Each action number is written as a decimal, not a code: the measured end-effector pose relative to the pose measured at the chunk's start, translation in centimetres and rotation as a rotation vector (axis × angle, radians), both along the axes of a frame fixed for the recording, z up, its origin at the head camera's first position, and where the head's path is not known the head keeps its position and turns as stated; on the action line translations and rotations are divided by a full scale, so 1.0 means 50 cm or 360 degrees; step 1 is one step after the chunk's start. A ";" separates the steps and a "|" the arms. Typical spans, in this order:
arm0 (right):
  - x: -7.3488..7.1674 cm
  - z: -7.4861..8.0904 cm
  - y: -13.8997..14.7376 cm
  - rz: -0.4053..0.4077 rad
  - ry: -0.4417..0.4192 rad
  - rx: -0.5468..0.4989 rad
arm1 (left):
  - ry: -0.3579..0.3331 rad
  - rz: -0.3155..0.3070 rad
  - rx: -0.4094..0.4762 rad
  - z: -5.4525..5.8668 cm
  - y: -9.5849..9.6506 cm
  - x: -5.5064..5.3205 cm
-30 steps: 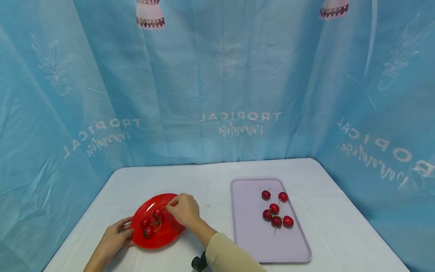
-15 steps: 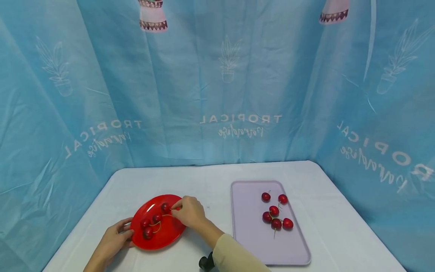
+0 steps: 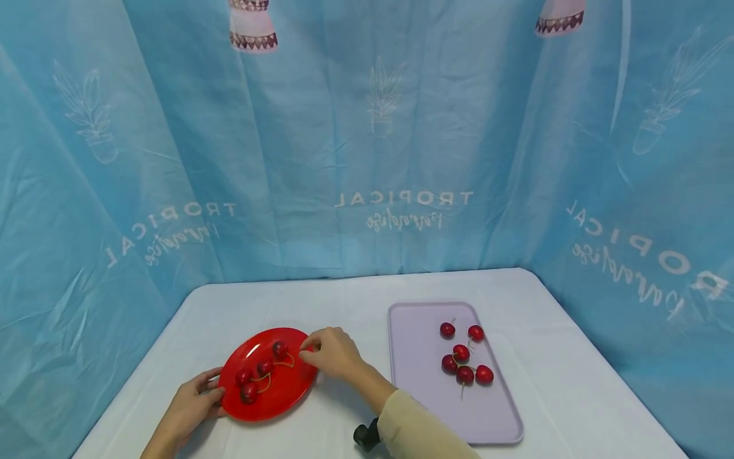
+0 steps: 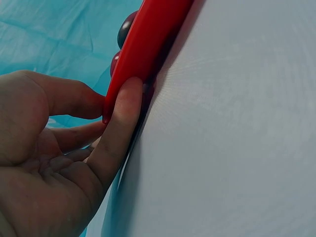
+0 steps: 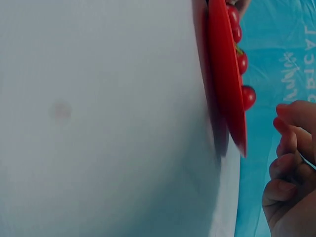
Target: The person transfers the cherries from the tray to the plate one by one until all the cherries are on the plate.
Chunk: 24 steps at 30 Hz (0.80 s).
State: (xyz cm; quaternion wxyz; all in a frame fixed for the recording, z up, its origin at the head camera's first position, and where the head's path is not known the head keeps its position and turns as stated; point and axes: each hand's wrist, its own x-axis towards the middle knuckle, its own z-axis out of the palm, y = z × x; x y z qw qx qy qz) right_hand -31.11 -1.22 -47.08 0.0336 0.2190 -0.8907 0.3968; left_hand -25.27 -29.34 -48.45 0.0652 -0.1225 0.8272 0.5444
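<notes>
- Red plate (image 3: pixel 289 382), shallow: lying on the white tablecloth (image 3: pixel 350 299), at seven o'clock from the middle of the head view.
- Four red cherries (image 3: pixel 266 367), some showing slender green stems: resting in the plate. One is sitting at the plate's one o'clock, its stem trailing towards three; one is lying close to the centre; two are lying side by side at eight to nine o'clock.
- Left hand (image 3: pixel 192 405): gripping the plate's rim at its eight to nine o'clock, thumb and fingers closing on the edge from either side.
- Right hand (image 3: pixel 332 354): hovering by the rim at the plate's two o'clock, apart from the cherries. Its fingers are curling loosely, thumb and forefinger almost meeting, and are holding nothing.
- Beige sleeve (image 3: pixel 421 427): covering the right forearm; a black object (image 3: pixel 367 435) is showing just beside its cuff.
- Lavender tray (image 3: pixel 424 382), rectangular, with raised rim: lying at three o'clock from the plate, well apart from it.
- Six red cherries (image 3: pixel 465 375): resting in the tray, two towards its twelve to one o'clock, four clustering between the centre and three o'clock.
- Blue curtain (image 3: pixel 298 159): hanging behind the table, bearing mirrored "TROPICAL" lettering.
</notes>
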 end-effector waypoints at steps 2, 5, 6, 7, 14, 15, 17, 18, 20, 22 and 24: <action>-0.001 -0.002 0.007 0.0004 -0.0011 -0.0003 | -0.0014 0.0007 0.0004 -0.002 -0.002 0.002; -0.002 -0.001 0.018 0.0016 -0.0022 -0.0016 | -0.0027 0.0017 0.0007 -0.005 -0.005 0.003; -0.003 0.000 0.022 0.0021 -0.0030 -0.0019 | -0.0030 0.0020 0.0007 -0.005 -0.005 0.002; -0.003 0.002 0.026 0.0028 -0.0039 -0.0024 | -0.0032 0.0023 0.0004 -0.006 -0.005 0.002; -0.016 0.002 0.058 0.0083 -0.0079 -0.0063 | -0.0011 0.0016 -0.0005 -0.006 -0.002 0.001; -0.018 0.002 0.063 0.0093 -0.0080 -0.0076 | -0.0012 0.0018 -0.0003 -0.006 -0.002 0.002; -0.023 0.001 0.074 0.0109 -0.0071 -0.0100 | -0.0018 0.0026 0.0002 -0.004 -0.002 0.003; -0.025 0.003 0.079 0.0112 -0.0066 -0.0113 | -0.0020 0.0032 0.0003 -0.004 -0.002 0.003; -0.029 0.005 0.089 0.0112 -0.0048 -0.0134 | -0.0025 0.0038 -0.0001 -0.002 -0.001 0.002; -0.031 0.007 0.097 0.0103 -0.0033 -0.0139 | -0.0027 0.0044 -0.0004 -0.001 0.000 0.002; -0.033 0.008 0.106 0.0098 -0.0027 -0.0134 | -0.0028 0.0051 -0.0013 0.000 0.001 0.001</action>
